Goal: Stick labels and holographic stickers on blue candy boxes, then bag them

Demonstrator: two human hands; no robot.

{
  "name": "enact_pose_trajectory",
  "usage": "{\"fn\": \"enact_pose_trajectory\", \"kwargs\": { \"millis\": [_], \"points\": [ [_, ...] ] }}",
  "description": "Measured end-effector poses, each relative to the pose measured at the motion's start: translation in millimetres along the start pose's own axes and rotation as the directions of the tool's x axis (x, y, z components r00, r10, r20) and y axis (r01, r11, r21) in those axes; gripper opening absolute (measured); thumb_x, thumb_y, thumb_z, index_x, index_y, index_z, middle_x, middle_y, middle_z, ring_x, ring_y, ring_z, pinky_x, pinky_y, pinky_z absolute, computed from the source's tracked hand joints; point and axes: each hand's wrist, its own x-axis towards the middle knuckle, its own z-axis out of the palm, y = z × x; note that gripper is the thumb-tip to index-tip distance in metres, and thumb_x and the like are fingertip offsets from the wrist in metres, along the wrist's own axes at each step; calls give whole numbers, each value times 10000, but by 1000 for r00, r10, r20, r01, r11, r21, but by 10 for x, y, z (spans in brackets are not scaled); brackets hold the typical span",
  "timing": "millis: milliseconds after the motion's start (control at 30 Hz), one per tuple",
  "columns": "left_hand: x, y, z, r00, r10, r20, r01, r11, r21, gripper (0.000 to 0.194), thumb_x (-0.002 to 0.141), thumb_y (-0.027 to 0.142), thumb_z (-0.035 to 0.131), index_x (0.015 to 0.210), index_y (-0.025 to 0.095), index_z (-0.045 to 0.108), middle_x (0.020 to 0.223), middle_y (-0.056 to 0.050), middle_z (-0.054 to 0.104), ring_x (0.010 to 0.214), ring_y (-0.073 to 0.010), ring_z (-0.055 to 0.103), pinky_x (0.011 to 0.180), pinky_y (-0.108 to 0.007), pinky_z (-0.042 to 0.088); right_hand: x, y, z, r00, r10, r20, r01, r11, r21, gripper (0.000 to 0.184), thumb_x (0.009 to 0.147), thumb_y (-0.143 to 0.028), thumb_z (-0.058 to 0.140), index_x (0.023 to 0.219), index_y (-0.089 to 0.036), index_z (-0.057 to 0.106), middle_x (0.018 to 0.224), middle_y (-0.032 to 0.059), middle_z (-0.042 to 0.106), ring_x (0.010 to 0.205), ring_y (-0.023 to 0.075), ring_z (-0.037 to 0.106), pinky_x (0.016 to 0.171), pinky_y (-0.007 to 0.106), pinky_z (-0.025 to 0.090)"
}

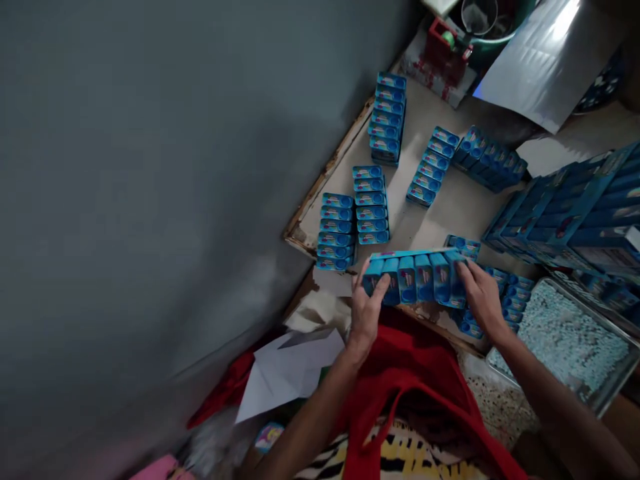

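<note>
Between my two hands is a row of small blue boxes point(424, 279), held up over the front edge of the table. A flat blue strip of card runs along the top of the row. My left hand point(367, 303) grips the left end, thumb across the near face. At the right end my right hand point(477, 293) is closed, its fingers partly hidden behind the boxes. Just beyond on the table stand two rows of like boxes, one on the left point(335, 232) and one beside it point(371, 205). Other boxes point(470, 245) lie partly hidden behind the held row.
Further rows of boxes point(387, 119) stand toward the back. Large stacks of blue cartons point(575, 207) rise on the right. Below them is a metal tray point(627, 363) of pale blue pellets. A red tape dispenser point(441, 43) sits at the back; a grey wall point(150, 167) borders the left.
</note>
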Motion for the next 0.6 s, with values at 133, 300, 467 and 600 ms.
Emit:
{"fn": "enact_pose_trajectory", "kwargs": {
  "millis": [133,300,467,600],
  "points": [
    [484,878,215,881,317,351,-435,834,339,496,639,384,990,1105,280,854,1180,-81,709,1315,-363,621,1321,-468,327,-823,151,335,926,377,14,-312,745,589,464,890,-655,691,1177,-292,666,1065,41,792,911,261,753,761,381,618],
    [1307,989,1155,620,59,782,-626,638,449,456,473,248,1023,900,243,862,941,-78,737,1182,-420,670,1234,-520,421,-735,309,1354,813,572,111,-399,408,821,587,685,-627,826,1059,-253,572,982,12,730,848,200,733,764,347,612],
    [1599,622,1532,621,-129,773,-578,591,563,328,481,109,974,723,218,782,826,-95,738,1119,-456,708,1149,-569,491,-505,511,1598,761,634,137,-487,419,766,598,571,-669,840,917,-263,572,795,-27,671,683,179,683,647,316,563],
    [1173,358,959,720,194,666,-496,816,298,374,690,182,920,1040,259,815,1177,-128,757,1313,-389,641,1245,-526,421,-610,414,1050,794,524,308,-606,642,469,554,597,-676,865,887,-242,678,709,-2,688,601,218,675,558,320,507]
  ]
}}
